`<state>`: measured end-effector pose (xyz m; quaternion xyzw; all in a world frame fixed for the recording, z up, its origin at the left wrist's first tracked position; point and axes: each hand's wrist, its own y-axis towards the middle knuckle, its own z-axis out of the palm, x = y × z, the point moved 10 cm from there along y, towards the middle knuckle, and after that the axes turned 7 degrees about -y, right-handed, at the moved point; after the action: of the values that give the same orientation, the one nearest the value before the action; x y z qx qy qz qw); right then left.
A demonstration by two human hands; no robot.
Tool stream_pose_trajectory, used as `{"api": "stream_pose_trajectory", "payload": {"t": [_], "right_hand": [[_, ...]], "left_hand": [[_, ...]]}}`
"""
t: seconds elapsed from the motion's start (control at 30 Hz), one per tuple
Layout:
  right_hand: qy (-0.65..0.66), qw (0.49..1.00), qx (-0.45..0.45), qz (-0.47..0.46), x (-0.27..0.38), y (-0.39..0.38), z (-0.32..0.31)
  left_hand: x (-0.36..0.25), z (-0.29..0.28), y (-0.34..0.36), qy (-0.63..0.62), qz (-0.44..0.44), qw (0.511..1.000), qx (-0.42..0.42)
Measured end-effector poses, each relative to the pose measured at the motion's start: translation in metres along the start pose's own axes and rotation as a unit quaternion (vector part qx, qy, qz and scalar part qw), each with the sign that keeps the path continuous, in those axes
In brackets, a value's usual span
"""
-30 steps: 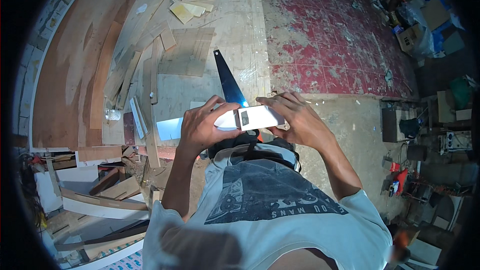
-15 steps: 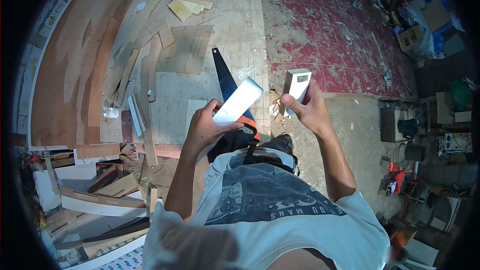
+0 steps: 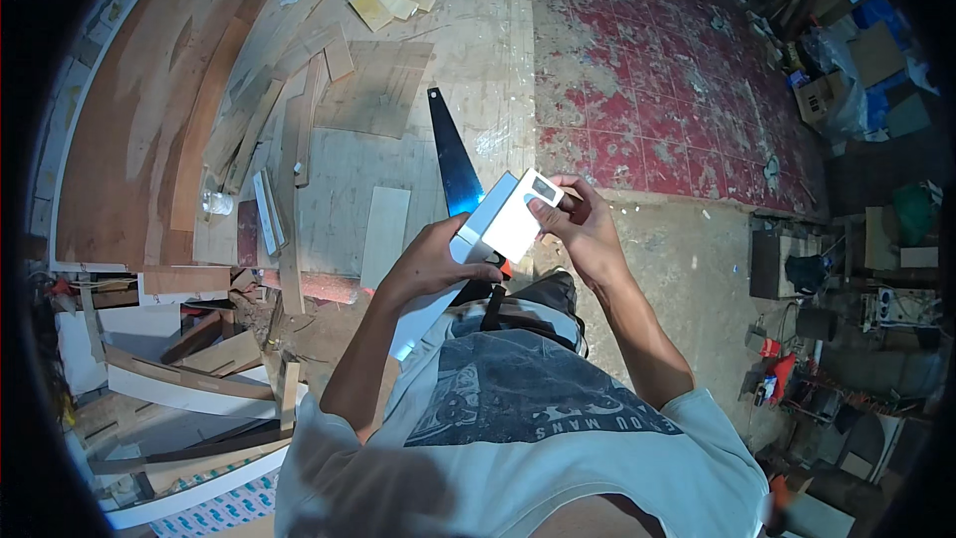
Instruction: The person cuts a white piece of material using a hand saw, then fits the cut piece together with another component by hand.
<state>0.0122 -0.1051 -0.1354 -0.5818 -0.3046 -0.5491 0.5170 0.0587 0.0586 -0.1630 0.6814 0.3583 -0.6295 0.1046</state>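
My left hand (image 3: pixel 430 264) is closed around a long white board (image 3: pixel 416 327), which slants from beside my waist up toward the saw. Between the thumb and fingers of my right hand (image 3: pixel 586 237) is a short white block (image 3: pixel 511 230) with a dark rectangular cut-out near its far end. The block lies against the upper part of the board, overlapping it in this view. Just beyond them a handsaw (image 3: pixel 454 154) with a dark blade lies pointing away. Its orange handle is mostly hidden by my hands and the board.
A pale panel (image 3: pixel 384 229) lies left of the saw on a wooden sheet (image 3: pixel 488 50). Loose wood strips (image 3: pixel 261 134) and small offcuts (image 3: pixel 383 8) are scattered farther off. Stacked scrap boards (image 3: pixel 189 384) fill the lower left. Worn red tiles (image 3: pixel 637 70) spread at far right.
My right hand has moved left and brought the block against the board. The board has tilted, its broad white face turned away, and more of its length shows below my left hand.
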Motion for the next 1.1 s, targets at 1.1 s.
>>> {"api": "stream_pose_trajectory", "payload": {"t": [1.1], "right_hand": [[-0.136,0.969,0.074,-0.191,0.033,-0.019,-0.005]], "left_hand": [[-0.035,0.004,0.007,0.153,0.016,0.988,0.007]]}}
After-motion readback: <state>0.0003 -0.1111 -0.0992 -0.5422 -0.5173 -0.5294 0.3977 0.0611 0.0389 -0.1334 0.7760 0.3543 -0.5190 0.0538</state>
